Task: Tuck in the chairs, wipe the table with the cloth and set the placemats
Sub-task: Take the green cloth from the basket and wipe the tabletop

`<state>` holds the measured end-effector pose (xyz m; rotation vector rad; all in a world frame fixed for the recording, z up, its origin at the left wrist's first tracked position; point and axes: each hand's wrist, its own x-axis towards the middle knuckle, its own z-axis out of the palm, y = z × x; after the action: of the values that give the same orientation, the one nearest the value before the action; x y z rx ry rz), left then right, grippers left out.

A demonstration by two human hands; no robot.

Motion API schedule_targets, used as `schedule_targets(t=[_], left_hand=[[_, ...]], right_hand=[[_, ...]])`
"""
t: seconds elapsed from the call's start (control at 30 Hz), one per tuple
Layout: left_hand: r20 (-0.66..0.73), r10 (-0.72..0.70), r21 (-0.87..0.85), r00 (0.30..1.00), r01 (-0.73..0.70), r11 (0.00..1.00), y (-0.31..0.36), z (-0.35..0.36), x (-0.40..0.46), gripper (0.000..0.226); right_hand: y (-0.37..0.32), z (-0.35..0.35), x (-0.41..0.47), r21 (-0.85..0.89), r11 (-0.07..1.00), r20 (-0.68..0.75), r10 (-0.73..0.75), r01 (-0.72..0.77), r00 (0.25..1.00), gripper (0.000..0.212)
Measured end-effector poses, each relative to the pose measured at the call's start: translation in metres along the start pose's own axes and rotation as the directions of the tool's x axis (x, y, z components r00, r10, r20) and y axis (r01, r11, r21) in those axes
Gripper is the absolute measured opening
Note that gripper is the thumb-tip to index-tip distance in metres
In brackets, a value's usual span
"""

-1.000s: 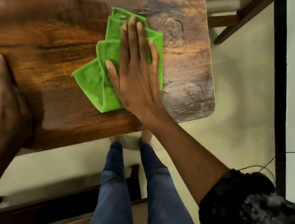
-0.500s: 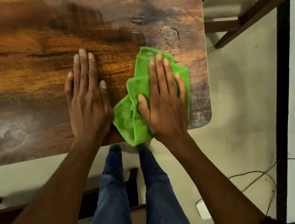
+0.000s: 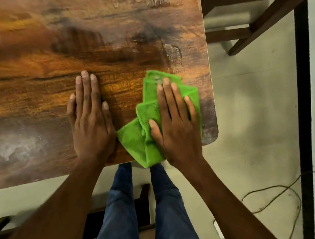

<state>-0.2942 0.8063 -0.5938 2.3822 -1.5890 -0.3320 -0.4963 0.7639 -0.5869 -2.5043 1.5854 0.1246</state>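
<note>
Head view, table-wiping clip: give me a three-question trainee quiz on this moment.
1. True or false: the green cloth hangs partly over the table's near edge.
2. Which hand presses on the cloth? A) left hand B) right hand C) both
3. Fill in: the left hand lies flat on the bare ____.

Key: 1 true; 2 B; 3 table.

Pale floor with a loose cable and a dark vertical post.
</note>
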Motion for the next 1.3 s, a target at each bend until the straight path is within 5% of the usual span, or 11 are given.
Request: schedule_targets(t=[0.47, 0.8, 1.13, 1.3], left_hand=[[0.022, -0.010, 0.030, 1.000, 0.010, 1.000, 0.003, 0.000, 0.001, 0.061], [0.035, -0.026, 0.016, 0.999, 0.025, 1.000, 0.005, 0.000, 0.002, 0.061], [0.013, -0.014, 0.019, 1.000, 0.013, 1.000, 0.002, -0.002, 0.000, 0.060], [0.043, -0.019, 0.009, 0.999, 0.019, 1.000, 0.001, -0.004, 0.001, 0.060]], right_hand=[[0.012, -0.014, 0.111, 0.074, 0.996, -0.099, -0.040, 0.048, 0.994, 0.070], [0.041, -0.005, -0.029, 0.023, 0.999, 0.038, 0.034, -0.035, 0.999, 0.071], [0.050, -0.019, 0.107, 0.004, 1.000, -0.089, -0.004, 0.004, 0.996, 0.068], [0.001, -0.007, 0.027, 0.044, 0.968, -0.080, 0.248, -0.245, 0.965, 0.072]])
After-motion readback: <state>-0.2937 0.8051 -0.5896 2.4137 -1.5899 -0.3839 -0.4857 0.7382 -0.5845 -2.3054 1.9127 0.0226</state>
